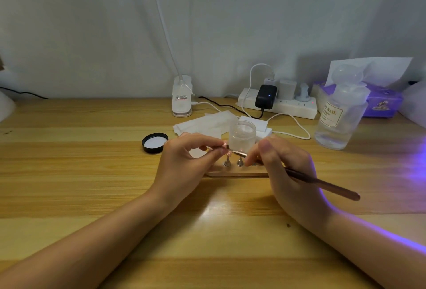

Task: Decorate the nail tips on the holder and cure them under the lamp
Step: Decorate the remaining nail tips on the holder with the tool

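On wooden desk (pixel 69 150) by white wall (pixel 92 23) | left grip (pixel 184 162) pinches nail tip (pixel 224 144) | right grip (pixel 283 169) holds brush (pixel 322 184)

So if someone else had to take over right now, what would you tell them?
Left hand: pinches one pink nail tip, lifted above the holder.
Right hand: grips the brush, its front end at that nail tip.
Holder: on the table just behind the hands, two stands showing; the rest hidden by the right hand.
Open jar stands behind the holder, its black lid off to the left.
Purple light glows from the right edge; the lamp itself is out of view.
Done: cannot tell how many tips are finished.
Left: finish this tip, set it back, cure.
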`<state>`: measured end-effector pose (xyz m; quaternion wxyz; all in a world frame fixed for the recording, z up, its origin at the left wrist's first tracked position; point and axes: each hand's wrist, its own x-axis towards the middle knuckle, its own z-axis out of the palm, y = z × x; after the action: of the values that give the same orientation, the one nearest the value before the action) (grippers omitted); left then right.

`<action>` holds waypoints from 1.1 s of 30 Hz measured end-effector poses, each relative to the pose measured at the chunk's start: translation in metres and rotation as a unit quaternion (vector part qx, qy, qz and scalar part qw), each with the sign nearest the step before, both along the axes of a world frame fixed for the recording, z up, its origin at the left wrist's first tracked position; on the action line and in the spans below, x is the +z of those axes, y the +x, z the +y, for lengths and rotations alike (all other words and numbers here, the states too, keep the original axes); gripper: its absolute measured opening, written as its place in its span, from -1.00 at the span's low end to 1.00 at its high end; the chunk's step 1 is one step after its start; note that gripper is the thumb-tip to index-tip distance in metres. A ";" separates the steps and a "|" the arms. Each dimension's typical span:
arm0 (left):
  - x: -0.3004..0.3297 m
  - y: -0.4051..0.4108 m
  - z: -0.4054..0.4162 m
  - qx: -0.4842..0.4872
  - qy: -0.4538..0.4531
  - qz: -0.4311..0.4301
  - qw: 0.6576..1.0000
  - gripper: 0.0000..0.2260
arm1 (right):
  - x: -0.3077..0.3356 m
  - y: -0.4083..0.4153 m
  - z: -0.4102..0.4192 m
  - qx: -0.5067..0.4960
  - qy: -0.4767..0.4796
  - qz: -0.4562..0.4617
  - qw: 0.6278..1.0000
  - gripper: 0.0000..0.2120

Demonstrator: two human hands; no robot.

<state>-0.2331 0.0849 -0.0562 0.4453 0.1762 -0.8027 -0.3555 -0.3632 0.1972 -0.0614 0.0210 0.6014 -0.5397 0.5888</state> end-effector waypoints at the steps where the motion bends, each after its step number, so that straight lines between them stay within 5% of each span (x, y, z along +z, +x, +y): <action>1: 0.000 0.000 0.000 0.002 0.005 0.000 1.000 -0.85 | 0.000 0.001 0.000 0.008 -0.009 0.013 1.000 -0.57; 9: 0.001 -0.001 0.001 -0.012 0.005 0.007 1.000 -0.90 | 0.001 -0.003 0.002 -0.041 0.004 -0.040 0.998 -0.66; 15: 0.001 -0.001 0.001 -0.011 -0.013 0.012 1.000 -0.80 | 0.001 -0.002 -0.002 -0.040 -0.018 0.032 0.999 -0.75; 21: 0.000 -0.001 0.001 -0.005 -0.024 0.002 1.000 -0.79 | 0.001 -0.003 -0.004 -0.033 -0.031 0.082 0.996 -0.58; 26: 0.001 -0.001 0.002 -0.001 -0.019 -0.002 1.000 -0.80 | -0.002 -0.003 -0.001 -0.016 -0.043 0.035 0.998 -0.46; 33: 0.001 -0.001 0.002 -0.003 -0.022 -0.006 1.000 -0.80 | 0.000 -0.002 -0.003 -0.013 -0.019 0.036 0.999 -0.60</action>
<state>-0.2345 0.0870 -0.0552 0.4429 0.1662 -0.8135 -0.3384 -0.3657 0.1940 -0.0613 0.0598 0.6146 -0.5352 0.5765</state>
